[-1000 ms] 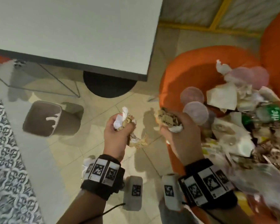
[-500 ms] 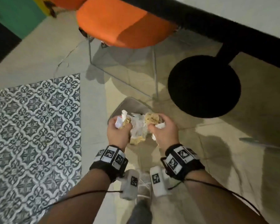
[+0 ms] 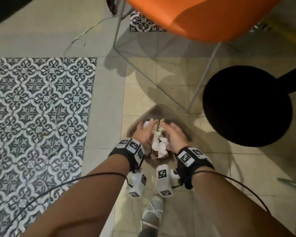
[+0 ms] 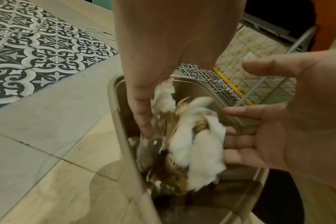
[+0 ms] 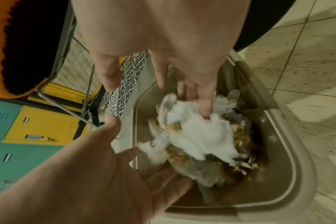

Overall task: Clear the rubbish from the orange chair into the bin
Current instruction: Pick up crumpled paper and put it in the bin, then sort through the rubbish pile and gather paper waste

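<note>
A beige bin (image 3: pixel 162 107) stands on the floor under both my hands. My left hand (image 3: pixel 144 132) and right hand (image 3: pixel 173 134) hover over its mouth, palms facing each other, fingers spread and holding nothing. Between them a blurred clump of white tissue and brown paper scraps (image 3: pixel 159 146) drops into the bin. In the left wrist view my left hand (image 4: pixel 144 115) points down inside the bin's rim (image 4: pixel 113 106) next to the rubbish (image 4: pixel 192 144). The right wrist view has my right hand (image 5: pixel 182 84) just above the rubbish (image 5: pixel 194 133) in the bin (image 5: pixel 297 166).
An orange chair seat (image 3: pixel 203 19) on thin metal legs stands just beyond the bin. A black round table base (image 3: pixel 246 106) lies to the right. Patterned tiles (image 3: pixel 41 108) with a white cable (image 3: pixel 75 41) spread to the left. My shoe (image 3: pixel 152 211) is near the bin.
Both hands carried their handfuls from the littered chair over to the bin, lowered over its mouth and spread their fingers, letting the tissue and paper scraps fall.
</note>
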### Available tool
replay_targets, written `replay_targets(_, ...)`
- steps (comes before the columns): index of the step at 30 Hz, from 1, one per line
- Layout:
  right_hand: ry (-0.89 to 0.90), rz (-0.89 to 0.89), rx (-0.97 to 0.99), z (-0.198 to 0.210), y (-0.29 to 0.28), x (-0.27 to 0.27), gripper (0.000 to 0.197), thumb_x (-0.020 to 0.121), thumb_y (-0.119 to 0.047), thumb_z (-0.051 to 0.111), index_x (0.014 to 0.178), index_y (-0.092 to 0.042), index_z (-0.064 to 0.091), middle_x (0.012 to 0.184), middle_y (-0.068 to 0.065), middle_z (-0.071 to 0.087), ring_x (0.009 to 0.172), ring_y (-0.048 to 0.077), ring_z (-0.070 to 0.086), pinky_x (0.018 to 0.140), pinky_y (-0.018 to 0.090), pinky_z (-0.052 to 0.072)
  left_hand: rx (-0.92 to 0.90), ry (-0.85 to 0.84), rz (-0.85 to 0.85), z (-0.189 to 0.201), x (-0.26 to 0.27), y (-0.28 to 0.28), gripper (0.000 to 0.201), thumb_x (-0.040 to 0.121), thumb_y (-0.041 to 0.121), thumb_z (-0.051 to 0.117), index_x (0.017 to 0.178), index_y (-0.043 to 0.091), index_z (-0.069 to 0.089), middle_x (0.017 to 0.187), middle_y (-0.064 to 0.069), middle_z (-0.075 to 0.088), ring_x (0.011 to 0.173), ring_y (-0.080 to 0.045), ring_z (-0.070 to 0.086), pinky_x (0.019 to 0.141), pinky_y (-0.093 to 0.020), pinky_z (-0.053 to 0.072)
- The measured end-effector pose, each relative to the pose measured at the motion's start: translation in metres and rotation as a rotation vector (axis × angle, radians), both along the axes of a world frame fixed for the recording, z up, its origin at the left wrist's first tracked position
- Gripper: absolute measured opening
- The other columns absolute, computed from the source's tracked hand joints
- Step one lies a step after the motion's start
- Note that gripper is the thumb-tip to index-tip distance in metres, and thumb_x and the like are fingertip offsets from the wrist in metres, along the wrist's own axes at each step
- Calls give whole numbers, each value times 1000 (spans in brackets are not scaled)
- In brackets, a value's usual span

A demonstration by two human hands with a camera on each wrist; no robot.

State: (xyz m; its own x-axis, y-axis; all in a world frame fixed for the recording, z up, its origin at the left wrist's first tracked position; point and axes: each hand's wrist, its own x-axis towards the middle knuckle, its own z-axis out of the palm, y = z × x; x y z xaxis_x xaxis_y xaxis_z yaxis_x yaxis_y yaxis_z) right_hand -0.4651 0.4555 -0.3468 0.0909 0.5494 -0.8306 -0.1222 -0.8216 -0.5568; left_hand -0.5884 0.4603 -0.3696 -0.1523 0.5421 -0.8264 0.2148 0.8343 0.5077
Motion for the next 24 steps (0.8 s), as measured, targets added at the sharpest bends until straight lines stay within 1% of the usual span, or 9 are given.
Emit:
replay_targets(2,30,19,-45,4,2,1,66,85,-40,64,143,-20,37,137,2,50,117,20,50,97,37,42,-31,-57,39,-4,-4,-1,112,54,89,44,146,28,25,147,-6,40,132,-33,42,110,-50,33)
replay_targets(4,36,42,-40,11,-1,6,62,88,-42,60,143,-21,38,134,0,51,110,16,50,97,37,42,-14,-53,-17,19,-3,-3,87,75,74,47,142,21,37,141,-5,47,127,-27,46,109,-37,34)
replay_targets(6,20,27,16,20,-8,12,55,89,-36,61,139,-18,44,129,-1,54,109,14,52,95,33,43,26,10,-154,35,0,-7,62,90,55,47,131,9,52,130,-9,57,119,-27,54,96,-28,39)
replay_targets(9,-48,-12,139,37,-27,28,43,87,-20,66,129,-11,55,129,3,58,115,17,56,104,37,44,131,139,-264,61,15,-18,41,92,37,55,115,4,62,117,-13,65,111,-27,59,92,-29,41)
replay_targets(11,-107,-52,219,54,-44,45,30,88,-11,64,118,-10,62,121,4,62,107,15,58,99,35,47,219,146,-300,80,36,-30,27,91,27,57,106,6,64,109,-13,67,103,-25,61,91,-29,42)
replay_targets(15,-204,-137,330,97,-95,105,16,90,-7,59,101,-15,68,102,1,69,84,7,62,84,28,52,352,45,-408,126,109,-69,8,91,15,55,90,17,62,88,-2,66,78,-15,59,75,-26,46)
replay_targets(19,-242,-354,352,153,-177,210,21,89,-1,56,90,-19,67,78,-3,66,62,8,54,53,17,45,425,-68,-590,171,209,-137,8,91,15,57,93,16,65,89,-5,68,81,-18,62,81,-34,51)
replay_targets(22,-386,-429,371,193,-255,303,19,88,-1,56,93,-15,68,74,0,63,54,6,48,52,16,41,436,-159,-717,209,294,-201,13,91,10,55,96,11,67,83,0,64,70,-7,57,74,-23,49)
replay_targets(24,-493,-499,366,218,-314,365,17,88,1,56,95,-10,68,73,1,62,50,2,48,50,13,40,427,-206,-840,227,354,-250,14,92,12,53,95,16,66,85,3,63,72,-9,57,77,-26,49)
